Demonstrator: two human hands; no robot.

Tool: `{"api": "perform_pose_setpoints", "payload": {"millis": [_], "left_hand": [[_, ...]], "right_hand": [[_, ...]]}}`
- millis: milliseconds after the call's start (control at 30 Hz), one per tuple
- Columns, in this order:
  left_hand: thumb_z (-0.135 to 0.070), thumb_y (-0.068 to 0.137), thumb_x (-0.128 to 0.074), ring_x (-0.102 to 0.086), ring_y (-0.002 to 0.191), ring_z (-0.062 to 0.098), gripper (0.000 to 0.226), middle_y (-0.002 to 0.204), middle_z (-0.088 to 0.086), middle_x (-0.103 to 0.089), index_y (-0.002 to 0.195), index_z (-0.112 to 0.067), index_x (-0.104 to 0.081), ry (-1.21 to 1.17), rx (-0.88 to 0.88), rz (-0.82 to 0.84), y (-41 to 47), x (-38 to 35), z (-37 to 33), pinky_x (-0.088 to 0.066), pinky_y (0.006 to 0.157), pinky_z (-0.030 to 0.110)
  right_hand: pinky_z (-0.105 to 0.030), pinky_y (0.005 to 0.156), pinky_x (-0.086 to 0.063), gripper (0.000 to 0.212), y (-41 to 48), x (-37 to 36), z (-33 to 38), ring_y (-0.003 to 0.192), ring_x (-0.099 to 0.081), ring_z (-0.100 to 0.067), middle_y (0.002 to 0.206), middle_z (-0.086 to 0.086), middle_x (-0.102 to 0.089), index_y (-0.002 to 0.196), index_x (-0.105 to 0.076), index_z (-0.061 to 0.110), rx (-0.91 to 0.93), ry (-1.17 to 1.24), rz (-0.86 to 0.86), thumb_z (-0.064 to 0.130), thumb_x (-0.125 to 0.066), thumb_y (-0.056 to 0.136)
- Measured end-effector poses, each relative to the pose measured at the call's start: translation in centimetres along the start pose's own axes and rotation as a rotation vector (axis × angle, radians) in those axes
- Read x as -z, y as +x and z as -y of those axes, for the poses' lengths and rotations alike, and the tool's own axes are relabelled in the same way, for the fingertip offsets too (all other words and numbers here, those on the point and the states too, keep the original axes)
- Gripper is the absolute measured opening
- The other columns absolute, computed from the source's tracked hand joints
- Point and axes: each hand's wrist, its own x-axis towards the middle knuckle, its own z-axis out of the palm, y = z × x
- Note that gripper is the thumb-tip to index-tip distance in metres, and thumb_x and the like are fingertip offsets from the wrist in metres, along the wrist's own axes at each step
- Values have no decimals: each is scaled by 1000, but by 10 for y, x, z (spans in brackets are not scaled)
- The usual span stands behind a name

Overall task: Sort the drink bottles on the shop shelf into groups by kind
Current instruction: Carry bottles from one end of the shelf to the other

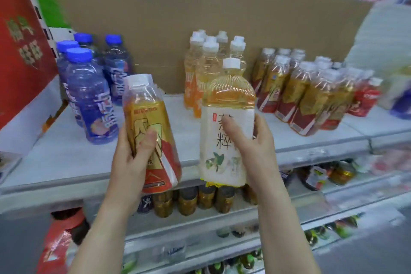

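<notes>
My left hand (131,158) grips a gold-and-red labelled tea bottle (149,118), tilted a little, in front of the shelf. My right hand (253,147) holds a pale tea bottle with a white label (226,100) upright beside it. On the grey shelf (71,153) stand three groups: blue bottles with blue caps (89,87) at the left, orange-labelled pale bottles with white caps (206,62) in the middle, and several gold-and-red bottles (304,93) at the right, with a red-labelled bottle (367,98) at their far end.
A brown cardboard sheet (169,13) backs the shelf. A red box (20,35) stands at the left end. White packs (382,35) crowd the right end. Lower shelves hold dark jars (189,200) and small bottles.
</notes>
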Motion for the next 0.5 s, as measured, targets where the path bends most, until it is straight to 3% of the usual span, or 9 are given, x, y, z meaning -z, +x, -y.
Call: {"api": "perform_pose_setpoints", "payload": {"millis": [100,200,333,500], "left_hand": [[-66,66,-71,-71,99,25,65,112,1,-71,122,-36,-56,-19,71,72,-19,-39,15,-57,80,43],[-66,60,-74,-72,94,23,63,106,-3,-73,114,-39,-57,-23,120,121,-36,-85,28,-57,74,40],[-59,64,-73,-70,98,28,48,105,-2,-72,105,-40,-59,-1,114,154,-59,-165,43,-55,87,55],[-64,59,-78,-69,99,16,73,106,-8,-70,118,-30,-53,169,35,154,-85,-279,57,-55,90,52]], "right_hand": [[-52,91,-57,56,-14,53,-2,99,-73,-15,106,7,-75,110,-64,30,-15,1,-67,59,-80,65],[-52,91,-57,52,-22,107,-6,98,-73,-15,105,8,-76,109,-64,32,-26,-10,-113,57,-80,66],[-55,89,-57,58,-23,190,-12,98,-73,-19,105,5,-76,109,-64,32,-57,-35,-186,61,-81,62],[-54,89,-58,59,-20,298,-19,98,-73,-19,106,5,-75,110,-64,33,-59,-60,-250,61,-81,62]]}}
